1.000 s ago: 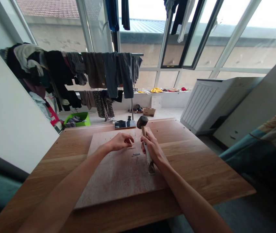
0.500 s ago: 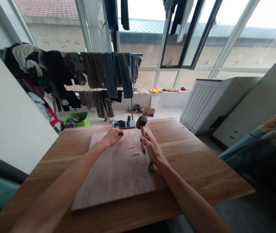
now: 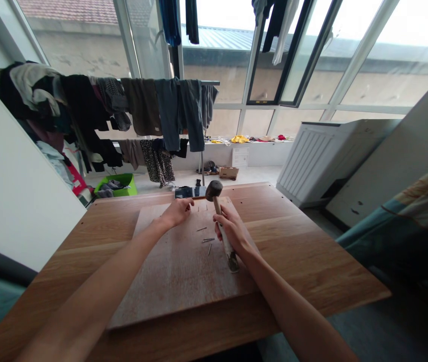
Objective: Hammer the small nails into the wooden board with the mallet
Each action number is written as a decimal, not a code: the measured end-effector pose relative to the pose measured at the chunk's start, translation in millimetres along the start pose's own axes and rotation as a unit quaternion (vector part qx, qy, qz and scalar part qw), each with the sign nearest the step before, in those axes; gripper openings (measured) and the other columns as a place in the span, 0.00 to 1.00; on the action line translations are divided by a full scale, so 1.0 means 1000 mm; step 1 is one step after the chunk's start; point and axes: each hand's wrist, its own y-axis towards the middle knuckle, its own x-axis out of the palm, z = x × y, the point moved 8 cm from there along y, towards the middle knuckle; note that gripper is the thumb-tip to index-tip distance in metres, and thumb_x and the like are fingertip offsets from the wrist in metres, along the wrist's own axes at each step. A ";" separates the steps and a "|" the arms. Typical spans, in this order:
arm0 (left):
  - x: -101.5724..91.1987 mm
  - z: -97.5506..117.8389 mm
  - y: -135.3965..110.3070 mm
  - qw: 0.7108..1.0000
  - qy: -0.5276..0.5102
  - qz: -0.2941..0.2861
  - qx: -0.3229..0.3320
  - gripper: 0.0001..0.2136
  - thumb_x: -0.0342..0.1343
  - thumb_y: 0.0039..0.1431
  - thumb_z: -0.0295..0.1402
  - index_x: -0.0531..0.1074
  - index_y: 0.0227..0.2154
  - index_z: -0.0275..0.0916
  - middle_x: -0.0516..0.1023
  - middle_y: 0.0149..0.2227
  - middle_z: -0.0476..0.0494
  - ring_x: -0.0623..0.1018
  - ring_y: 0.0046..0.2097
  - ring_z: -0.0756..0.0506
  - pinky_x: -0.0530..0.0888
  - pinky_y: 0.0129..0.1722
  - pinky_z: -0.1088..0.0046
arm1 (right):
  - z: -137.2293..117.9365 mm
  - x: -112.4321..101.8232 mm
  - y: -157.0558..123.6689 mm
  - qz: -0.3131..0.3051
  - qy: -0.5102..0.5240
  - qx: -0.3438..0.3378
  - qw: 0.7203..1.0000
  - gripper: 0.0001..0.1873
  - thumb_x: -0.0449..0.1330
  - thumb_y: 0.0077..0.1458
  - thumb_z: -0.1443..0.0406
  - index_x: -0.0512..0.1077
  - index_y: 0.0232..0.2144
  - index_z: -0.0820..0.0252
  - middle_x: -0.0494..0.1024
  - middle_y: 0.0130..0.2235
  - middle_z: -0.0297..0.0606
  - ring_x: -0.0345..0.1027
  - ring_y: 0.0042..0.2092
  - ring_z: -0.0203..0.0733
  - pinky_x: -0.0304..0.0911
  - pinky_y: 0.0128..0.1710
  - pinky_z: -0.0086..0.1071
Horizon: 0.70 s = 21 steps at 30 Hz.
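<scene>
My right hand (image 3: 232, 230) is wrapped round the wooden handle of a hammer (image 3: 214, 190), its dark head raised above the far part of a pale wooden board (image 3: 176, 274). My left hand (image 3: 178, 211) rests near the board's far edge, fingers pinched on something too small to make out. A few loose nails (image 3: 207, 240) lie on the board between my hands. More nails (image 3: 201, 207) stand upright near the far edge, just right of my left fingertips.
The board lies on a wooden table (image 3: 304, 261). A phone (image 3: 189, 192) sits at the table's far edge. Behind are a rack of hanging clothes (image 3: 131, 110), a green basket (image 3: 116, 184), white panels (image 3: 14, 181) and a white cabinet (image 3: 323, 156).
My left hand moved from the loose nails toward the board's far edge and stays there pinched. The hammer head shifted slightly left and away.
</scene>
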 end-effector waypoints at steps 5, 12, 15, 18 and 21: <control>0.002 -0.016 -0.011 0.990 -0.113 0.082 -0.036 0.08 0.56 0.51 0.26 0.74 0.36 0.38 0.79 0.30 0.47 0.78 0.32 0.48 0.74 0.34 0.74 | 0.000 0.007 -0.001 -0.028 0.003 0.004 1.000 0.10 0.56 0.50 0.61 0.66 0.36 0.57 0.62 0.17 0.22 0.55 0.14 0.32 0.52 0.12 0.24; 0.003 -0.019 -0.021 0.974 -0.177 0.137 -0.038 0.10 0.58 0.51 0.30 0.73 0.38 0.39 0.80 0.31 0.49 0.77 0.30 0.49 0.74 0.34 0.73 | -0.005 0.026 -0.007 -0.100 -0.008 0.031 0.995 0.19 0.56 0.48 0.61 0.67 0.44 0.60 0.63 0.15 0.20 0.53 0.13 0.31 0.52 0.11 0.24; 0.004 -0.022 -0.019 0.969 -0.196 0.145 -0.046 0.10 0.60 0.50 0.30 0.73 0.37 0.39 0.81 0.31 0.49 0.77 0.31 0.49 0.74 0.35 0.73 | -0.009 0.032 -0.010 -0.124 -0.006 0.021 0.992 0.24 0.56 0.49 0.61 0.68 0.49 0.63 0.62 0.14 0.20 0.52 0.13 0.31 0.51 0.11 0.24; 0.006 -0.024 -0.017 0.965 -0.208 0.151 -0.050 0.09 0.61 0.49 0.29 0.73 0.35 0.38 0.81 0.30 0.49 0.77 0.30 0.49 0.73 0.35 0.73 | -0.009 0.036 -0.011 -0.134 -0.003 0.014 0.991 0.26 0.56 0.50 0.61 0.67 0.52 0.64 0.64 0.16 0.20 0.53 0.13 0.31 0.51 0.11 0.23; 0.008 -0.025 -0.016 0.962 -0.217 0.156 -0.050 0.08 0.61 0.48 0.28 0.73 0.34 0.38 0.80 0.29 0.50 0.77 0.30 0.49 0.74 0.36 0.73 | -0.008 0.037 -0.012 -0.131 -0.003 0.010 0.991 0.25 0.56 0.51 0.62 0.68 0.51 0.64 0.64 0.16 0.21 0.53 0.14 0.31 0.52 0.11 0.23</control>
